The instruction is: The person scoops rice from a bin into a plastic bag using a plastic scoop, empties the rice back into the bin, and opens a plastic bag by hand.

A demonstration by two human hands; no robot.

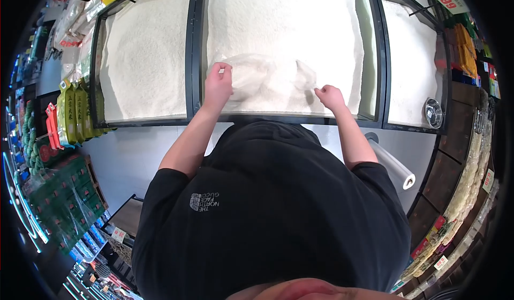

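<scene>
A thin clear plastic bag (251,76) is stretched loosely over the white rice-like grain (284,21) in the middle bin. My left hand (219,80) pinches its left side, fingers closed. On the right, my right hand (331,96) is closed with its fingertips at the bag's other edge. Both hands are above the front part of the grain, near the bin's dark front rim (289,119). The see-through film blends with the white grain, so its exact outline and opening are hard to make out.
Side bins of white grain flank the middle one, split by dark dividers (195,48). A metal bowl (432,112) rests in the right bin's front corner. A plastic bag roll (396,166) sticks out below the front rim. Green packages (75,112) hang at left.
</scene>
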